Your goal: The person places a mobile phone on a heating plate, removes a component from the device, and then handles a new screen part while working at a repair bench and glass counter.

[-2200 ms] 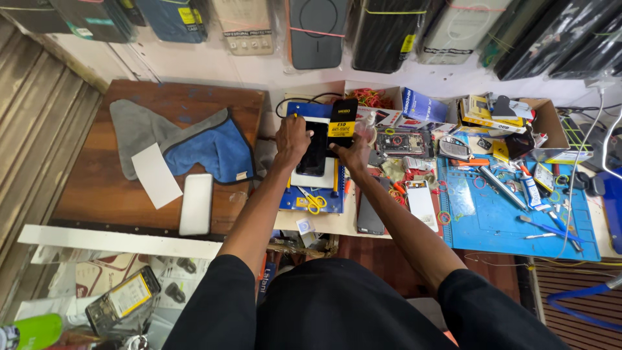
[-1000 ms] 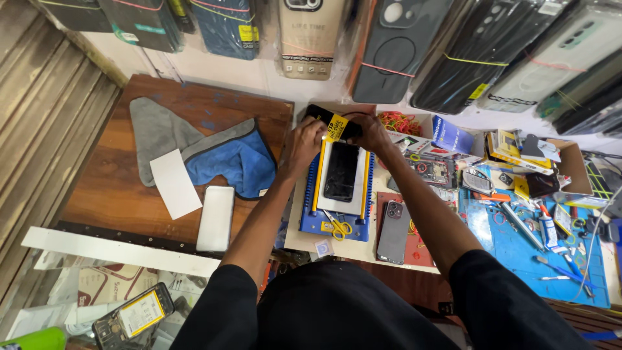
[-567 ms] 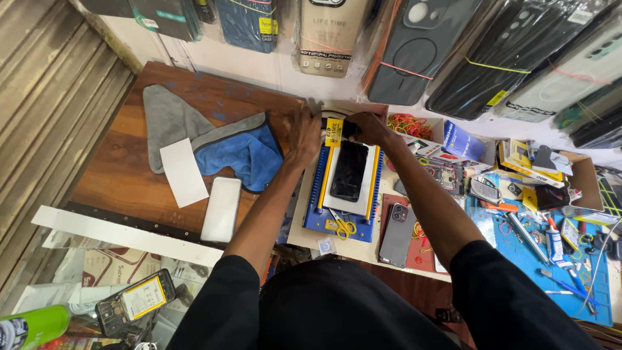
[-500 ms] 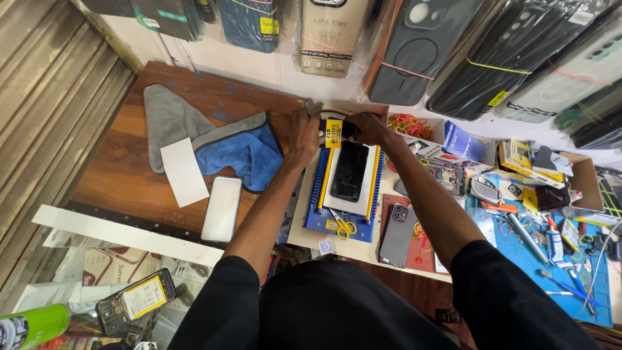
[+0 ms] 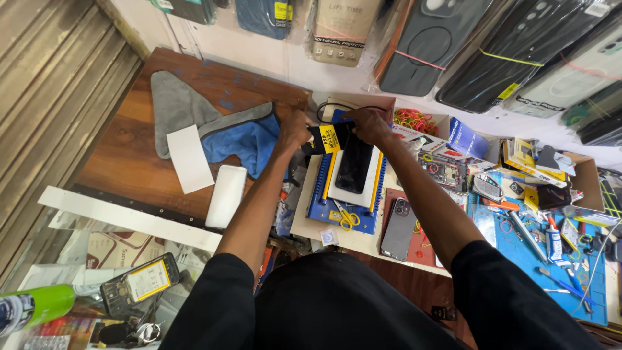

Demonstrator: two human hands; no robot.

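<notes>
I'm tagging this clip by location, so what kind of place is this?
Most likely a phone repair and accessories stall. Packaged phone cases hang on the wall, a dark phone lies on a blue fixture under both hands, and small tools litter a blue work mat.

Bare wood [image 5: 123, 155] left of the blue and grey cloth [image 5: 227, 129] leaves open room, broken only by a white card [image 5: 189, 157] and a white slab [image 5: 226, 194]. To the right, the blue mat [image 5: 551, 259] is crowded with tools and boxes; hanging cases [image 5: 427, 45] wall off the far edge
</notes>
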